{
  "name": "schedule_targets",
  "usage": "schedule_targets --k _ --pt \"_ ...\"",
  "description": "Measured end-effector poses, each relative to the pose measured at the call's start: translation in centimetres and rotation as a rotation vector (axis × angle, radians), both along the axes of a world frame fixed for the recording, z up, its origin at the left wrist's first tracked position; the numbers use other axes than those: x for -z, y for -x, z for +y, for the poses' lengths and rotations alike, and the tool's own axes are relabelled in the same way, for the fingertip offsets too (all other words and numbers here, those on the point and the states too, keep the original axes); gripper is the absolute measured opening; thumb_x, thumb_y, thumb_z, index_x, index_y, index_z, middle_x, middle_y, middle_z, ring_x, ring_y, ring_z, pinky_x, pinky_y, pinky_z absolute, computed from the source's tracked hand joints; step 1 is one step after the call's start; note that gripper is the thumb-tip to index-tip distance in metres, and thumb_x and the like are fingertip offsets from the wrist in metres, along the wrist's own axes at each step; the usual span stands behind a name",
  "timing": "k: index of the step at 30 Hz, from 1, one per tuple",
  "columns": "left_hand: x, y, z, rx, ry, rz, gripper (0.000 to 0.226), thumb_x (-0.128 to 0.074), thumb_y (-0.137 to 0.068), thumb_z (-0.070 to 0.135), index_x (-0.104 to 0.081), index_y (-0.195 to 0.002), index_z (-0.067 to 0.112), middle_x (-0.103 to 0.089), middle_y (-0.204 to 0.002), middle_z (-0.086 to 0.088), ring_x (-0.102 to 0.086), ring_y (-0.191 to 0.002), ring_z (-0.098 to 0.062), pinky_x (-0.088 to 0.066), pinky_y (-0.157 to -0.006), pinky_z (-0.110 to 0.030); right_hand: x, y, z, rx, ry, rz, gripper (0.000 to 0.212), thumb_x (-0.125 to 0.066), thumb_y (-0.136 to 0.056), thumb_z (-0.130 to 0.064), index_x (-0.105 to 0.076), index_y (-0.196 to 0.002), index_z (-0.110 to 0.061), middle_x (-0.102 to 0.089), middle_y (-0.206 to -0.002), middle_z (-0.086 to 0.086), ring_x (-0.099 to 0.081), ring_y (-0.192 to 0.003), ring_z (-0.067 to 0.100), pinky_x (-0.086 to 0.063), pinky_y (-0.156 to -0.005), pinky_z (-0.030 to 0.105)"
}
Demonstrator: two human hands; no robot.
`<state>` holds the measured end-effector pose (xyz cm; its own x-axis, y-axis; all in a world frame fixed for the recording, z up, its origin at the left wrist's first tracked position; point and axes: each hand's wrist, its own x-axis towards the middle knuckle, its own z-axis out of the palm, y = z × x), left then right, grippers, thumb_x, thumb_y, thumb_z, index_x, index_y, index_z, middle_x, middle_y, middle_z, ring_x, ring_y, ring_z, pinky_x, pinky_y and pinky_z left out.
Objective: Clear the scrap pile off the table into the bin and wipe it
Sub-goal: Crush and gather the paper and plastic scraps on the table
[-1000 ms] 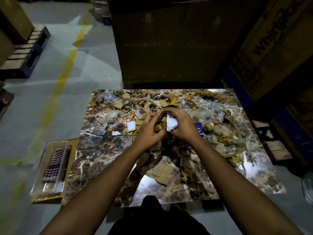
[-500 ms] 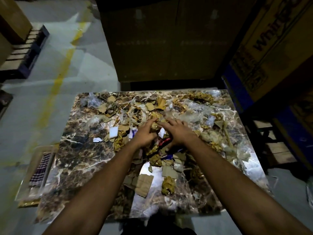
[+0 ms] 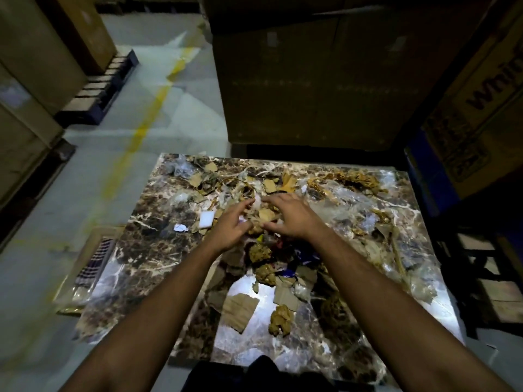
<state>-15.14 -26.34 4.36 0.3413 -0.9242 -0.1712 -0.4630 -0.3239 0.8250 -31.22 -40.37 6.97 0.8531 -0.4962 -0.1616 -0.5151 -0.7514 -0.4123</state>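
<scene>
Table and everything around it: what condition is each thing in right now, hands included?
Table: marble top, littered, unwiped.
Scrap pile: spread across the top, uncleared.
Left hand: fingers spread, open over the scraps.
Right hand: fingers spread, open over the scraps.
White piece: lying flat left of the hands.
Flat cardboard piece: lying at the near edge.
Tray: on the floor beside the table, holding checked cloth.

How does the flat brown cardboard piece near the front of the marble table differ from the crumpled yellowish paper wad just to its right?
The flat brown cardboard piece lies flat, a squarish sheet with straight edges; the crumpled yellowish paper wad is balled up and lumpy. The cardboard is dull brown and covers more of the table; the wad is yellower and more compact. Both rest loose on the marble table, nearer the person than either hand.
</scene>
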Motion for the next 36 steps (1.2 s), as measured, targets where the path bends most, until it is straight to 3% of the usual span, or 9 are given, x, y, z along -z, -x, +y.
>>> schedule_targets --k 6,8,12,14,18,24,30,33,36 --pt "-0.7 -7.9 1.5 -0.054 -0.022 -0.151 0.072 -0.057 -0.083 0.046 -0.040 -0.151 0.030 -0.045 -0.154 -0.006 -0.040 -0.140 -0.025 -0.036 -0.113 -0.044 -0.3 -6.8 0.4 -0.071 0.038 -0.004 0.078 -0.063 -0.082 -0.069 -0.039 -0.149 -0.035 -0.043 -0.154 -0.001 -0.040 -0.139 0.025 -0.042 -0.110 0.051" --pt "-0.8 -11.0 1.6 -0.077 -0.005 -0.209 0.075 -0.059 -0.080 0.045 -0.043 -0.150 0.025 -0.047 -0.151 -0.008 -0.043 -0.138 -0.028 -0.038 -0.111 -0.041 -0.2 -9.6 0.2 -0.100 0.059 0.020 0.080 -0.065 -0.081 -0.068 -0.039 -0.150 -0.034 -0.042 -0.154 0.001 -0.039 -0.139 0.028 -0.039 -0.112 0.051" --pt "-0.2 -18.3 1.3 -0.067 -0.092 -0.326 0.092 -0.057 -0.068 0.065 -0.040 -0.151 0.028 -0.043 -0.153 -0.009 -0.036 -0.139 -0.034 -0.033 -0.110 -0.044 0.4 -16.4 -0.6 -0.082 0.090 0.104 0.090 -0.068 -0.078 -0.068 -0.034 -0.154 -0.036 -0.034 -0.160 0.002 -0.032 -0.145 0.033 -0.033 -0.116 0.056" --pt "0.0 -22.0 0.6 0.016 -0.198 -0.462 0.107 -0.062 -0.061 0.075 -0.033 -0.154 0.031 -0.033 -0.160 -0.010 -0.027 -0.145 -0.038 -0.026 -0.116 -0.049 1.1 -19.5 -1.4 -0.076 0.111 0.150 0.096 -0.070 -0.072 -0.073 -0.031 -0.153 -0.040 -0.030 -0.162 0.002 -0.028 -0.146 0.034 -0.030 -0.116 0.060" --pt "0.8 -28.6 -1.9 0.142 -0.414 -0.656 0.139 -0.089 -0.047 0.069 -0.011 -0.158 0.042 -0.009 -0.168 -0.010 -0.010 -0.150 -0.043 -0.020 -0.118 -0.062 3.1 -25.7 -2.9 -0.081 0.081 0.232 0.121 -0.066 -0.054 -0.092 -0.018 -0.156 -0.047 -0.017 -0.168 0.003 -0.020 -0.151 0.038 -0.023 -0.116 0.067" --pt "3.7 -31.9 -5.2 0.355 -0.525 -0.610 0.160 -0.090 -0.038 0.070 0.012 -0.158 0.040 0.020 -0.167 -0.008 0.015 -0.152 -0.045 -0.008 -0.118 -0.072 6.8 -31.3 -4.7 -0.128 0.041 0.413 0.136 -0.067 -0.056 -0.092 0.003 -0.161 -0.039 0.001 -0.172 0.003 -0.007 -0.156 0.035 -0.013 -0.120 0.064" --pt "6.6 -30.8 -2.1 0.410 -0.471 -0.646 0.161 -0.087 -0.034 0.077 0.010 -0.157 0.040 0.013 -0.169 -0.005 0.010 -0.152 -0.044 -0.014 -0.119 -0.069 9.1 -30.8 -1.6 -0.259 0.059 0.483 0.138 -0.058 -0.058 -0.097 -0.001 -0.163 -0.027 0.002 -0.172 0.001 -0.001 -0.156 0.033 -0.007 -0.120 0.068" --pt "6.8 -30.2 -0.7 0.406 -0.428 -0.764 0.149 -0.085 -0.043 0.076 0.001 -0.158 0.036 0.000 -0.169 -0.005 -0.008 -0.150 -0.044 -0.032 -0.115 -0.062 9.0 -29.5 0.7 -0.262 0.061 0.383 0.137 -0.055 -0.054 -0.101 -0.013 -0.161 -0.027 -0.013 -0.168 0.004 -0.012 -0.153 0.035 -0.019 -0.120 0.066" --pt "7.4 -29.8 0.6 0.376 -0.349 -0.693 0.134 -0.086 -0.054 0.066 -0.007 -0.158 0.034 -0.013 -0.164 -0.004 -0.024 -0.141 -0.038 -0.047 -0.105 -0.054 9.3 -28.6 3.0 -0.266 0.113 0.380 0.124 -0.059 -0.056 -0.097 -0.029 -0.153 -0.026 -0.029 -0.156 0.005 -0.025 -0.143 0.035 -0.034 -0.114 0.059"
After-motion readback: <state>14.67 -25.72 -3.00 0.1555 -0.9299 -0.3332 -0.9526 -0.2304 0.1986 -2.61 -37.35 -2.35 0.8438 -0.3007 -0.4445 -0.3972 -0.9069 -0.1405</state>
